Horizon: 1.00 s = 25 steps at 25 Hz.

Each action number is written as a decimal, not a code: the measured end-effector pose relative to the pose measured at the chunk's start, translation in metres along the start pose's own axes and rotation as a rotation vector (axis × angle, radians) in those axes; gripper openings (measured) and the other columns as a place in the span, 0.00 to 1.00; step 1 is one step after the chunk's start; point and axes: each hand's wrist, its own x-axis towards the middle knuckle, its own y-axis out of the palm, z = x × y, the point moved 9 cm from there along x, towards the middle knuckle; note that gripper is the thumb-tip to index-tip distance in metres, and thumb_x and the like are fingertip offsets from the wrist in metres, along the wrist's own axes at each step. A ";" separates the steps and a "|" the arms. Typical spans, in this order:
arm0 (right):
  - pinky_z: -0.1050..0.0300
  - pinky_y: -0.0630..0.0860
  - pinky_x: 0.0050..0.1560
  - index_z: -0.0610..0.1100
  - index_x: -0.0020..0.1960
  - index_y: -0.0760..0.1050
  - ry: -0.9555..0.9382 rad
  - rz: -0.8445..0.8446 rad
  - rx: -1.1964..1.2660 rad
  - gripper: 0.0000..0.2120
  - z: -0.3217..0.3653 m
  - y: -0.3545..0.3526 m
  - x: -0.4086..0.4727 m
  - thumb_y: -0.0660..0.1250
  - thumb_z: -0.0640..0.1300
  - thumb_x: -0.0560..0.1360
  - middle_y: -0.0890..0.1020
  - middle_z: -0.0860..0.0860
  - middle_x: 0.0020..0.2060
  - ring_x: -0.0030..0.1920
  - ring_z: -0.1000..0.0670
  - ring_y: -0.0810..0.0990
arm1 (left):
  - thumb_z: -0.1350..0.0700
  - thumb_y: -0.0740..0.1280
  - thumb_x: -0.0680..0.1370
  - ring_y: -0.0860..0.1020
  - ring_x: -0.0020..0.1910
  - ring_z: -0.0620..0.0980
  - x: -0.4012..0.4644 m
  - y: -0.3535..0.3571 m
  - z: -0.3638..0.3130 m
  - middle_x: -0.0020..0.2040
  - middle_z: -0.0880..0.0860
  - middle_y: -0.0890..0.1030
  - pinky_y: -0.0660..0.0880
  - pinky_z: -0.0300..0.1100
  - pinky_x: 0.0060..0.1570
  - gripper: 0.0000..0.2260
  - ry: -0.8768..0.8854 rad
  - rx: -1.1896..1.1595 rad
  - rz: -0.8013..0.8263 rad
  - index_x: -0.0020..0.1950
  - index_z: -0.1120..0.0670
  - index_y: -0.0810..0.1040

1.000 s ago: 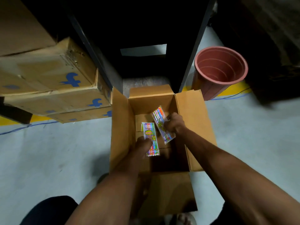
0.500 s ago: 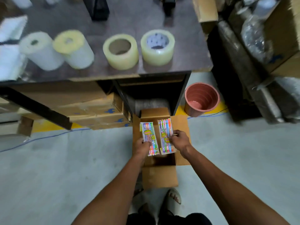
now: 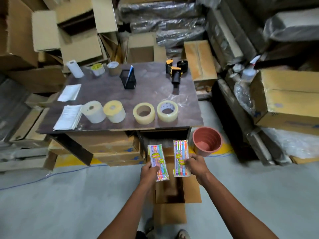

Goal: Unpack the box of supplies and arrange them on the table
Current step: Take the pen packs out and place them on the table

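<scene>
An open cardboard box (image 3: 192, 192) stands on the floor in front of the dark table (image 3: 151, 87). My left hand (image 3: 148, 171) grips a colourful pen packet (image 3: 158, 160) above the box. My right hand (image 3: 196, 164) grips a second pen packet (image 3: 180, 156) beside it. Both packets are upright and clear of the box. On the table's near edge stand two clear tape rolls (image 3: 144, 113), (image 3: 167, 111) and two paper rolls (image 3: 94, 112), (image 3: 114, 111).
White paper stacks (image 3: 68, 114) lie at the table's left. A black mesh holder (image 3: 128, 80) and a tape dispenser (image 3: 176, 71) sit further back. A terracotta pot (image 3: 207, 141) stands right of the box. Stacked cartons surround the table.
Both hands lifted the two pen packets out of the box and higher. My view rose from inside the box to take in the whole tabletop.
</scene>
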 end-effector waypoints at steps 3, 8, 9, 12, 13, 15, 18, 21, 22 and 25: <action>0.56 0.81 0.37 0.41 0.47 0.80 -0.071 0.043 0.058 0.10 0.043 0.002 -0.012 0.63 0.30 0.77 0.86 0.43 0.46 0.45 0.44 0.86 | 0.60 0.67 0.80 0.84 0.48 0.52 -0.009 -0.005 -0.045 0.53 0.56 0.84 0.81 0.43 0.42 0.09 0.083 -0.038 0.000 0.61 0.56 0.79; 0.57 0.78 0.36 0.41 0.48 0.82 -0.130 0.054 0.073 0.09 0.113 0.017 0.003 0.65 0.31 0.76 0.87 0.44 0.41 0.37 0.47 0.86 | 0.62 0.67 0.79 0.84 0.45 0.53 0.011 -0.017 -0.134 0.50 0.56 0.85 0.82 0.46 0.44 0.06 0.230 -0.069 -0.013 0.55 0.58 0.81; 0.58 0.78 0.34 0.40 0.48 0.82 -0.137 0.047 0.077 0.09 0.126 0.020 0.010 0.65 0.31 0.76 0.87 0.44 0.40 0.35 0.48 0.86 | 0.63 0.67 0.79 0.84 0.46 0.54 0.017 -0.018 -0.151 0.51 0.58 0.85 0.82 0.46 0.45 0.06 0.257 -0.064 -0.007 0.56 0.59 0.81; 0.60 0.78 0.30 0.39 0.48 0.82 -0.168 0.016 0.089 0.09 0.172 0.037 0.036 0.65 0.30 0.77 0.86 0.42 0.41 0.34 0.48 0.85 | 0.63 0.67 0.80 0.83 0.43 0.50 0.050 -0.023 -0.200 0.50 0.56 0.84 0.80 0.37 0.37 0.08 0.309 -0.057 0.015 0.58 0.60 0.80; 0.59 0.78 0.30 0.39 0.49 0.82 -0.179 0.009 0.082 0.09 0.188 0.044 0.046 0.64 0.30 0.77 0.86 0.42 0.42 0.36 0.47 0.85 | 0.63 0.67 0.80 0.82 0.42 0.48 0.063 -0.026 -0.217 0.49 0.55 0.84 0.79 0.34 0.33 0.08 0.325 -0.054 0.023 0.58 0.59 0.79; 0.56 0.79 0.32 0.38 0.51 0.82 -0.181 -0.018 0.088 0.09 0.218 0.060 0.069 0.65 0.31 0.77 0.86 0.42 0.44 0.40 0.44 0.85 | 0.63 0.67 0.80 0.82 0.40 0.47 0.097 -0.033 -0.249 0.48 0.54 0.84 0.77 0.32 0.30 0.08 0.331 -0.037 0.032 0.58 0.59 0.79; 0.45 0.83 0.40 0.34 0.52 0.81 -0.189 -0.054 0.059 0.09 0.262 0.084 0.110 0.64 0.32 0.76 0.86 0.39 0.45 0.42 0.39 0.85 | 0.63 0.68 0.79 0.82 0.42 0.50 0.153 -0.040 -0.290 0.50 0.56 0.84 0.80 0.36 0.35 0.09 0.318 -0.025 0.030 0.59 0.60 0.79; 0.61 0.77 0.28 0.34 0.52 0.81 -0.176 -0.082 0.022 0.10 0.295 0.106 0.145 0.63 0.29 0.76 0.84 0.40 0.43 0.34 0.46 0.81 | 0.63 0.68 0.77 0.84 0.46 0.54 0.204 -0.045 -0.314 0.50 0.55 0.84 0.82 0.50 0.50 0.09 0.292 0.023 0.025 0.57 0.56 0.79; 0.63 0.74 0.25 0.35 0.51 0.81 -0.170 -0.095 0.001 0.10 0.302 0.112 0.155 0.62 0.28 0.76 0.83 0.40 0.42 0.32 0.49 0.79 | 0.63 0.68 0.77 0.84 0.47 0.55 0.220 -0.045 -0.319 0.50 0.56 0.85 0.82 0.53 0.53 0.08 0.284 0.039 0.023 0.55 0.55 0.79; 0.65 0.69 0.23 0.39 0.41 0.81 -0.161 -0.148 -0.055 0.12 0.319 0.122 0.190 0.61 0.29 0.75 0.81 0.42 0.37 0.29 0.51 0.76 | 0.63 0.69 0.77 0.83 0.46 0.55 0.260 -0.039 -0.330 0.50 0.56 0.84 0.82 0.53 0.53 0.07 0.259 0.089 0.034 0.53 0.54 0.78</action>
